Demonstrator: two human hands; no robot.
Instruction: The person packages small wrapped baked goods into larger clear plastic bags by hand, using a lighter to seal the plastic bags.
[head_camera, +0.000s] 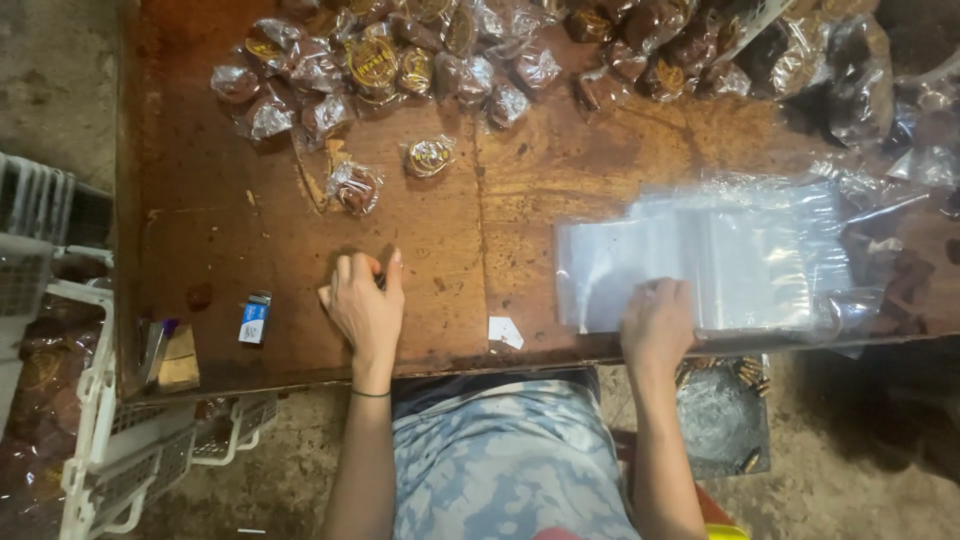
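Worn brown wooden table (440, 250), stained, strewn with crinkled wrapped sweets (400, 60).
Left hand (365, 305) loosely curled, empty on wood; right hand (657, 325) pinches glossy clear bag stack (700, 260).

Stack of clear plastic bags (720, 265), flat on the table's near edge, slightly fanned
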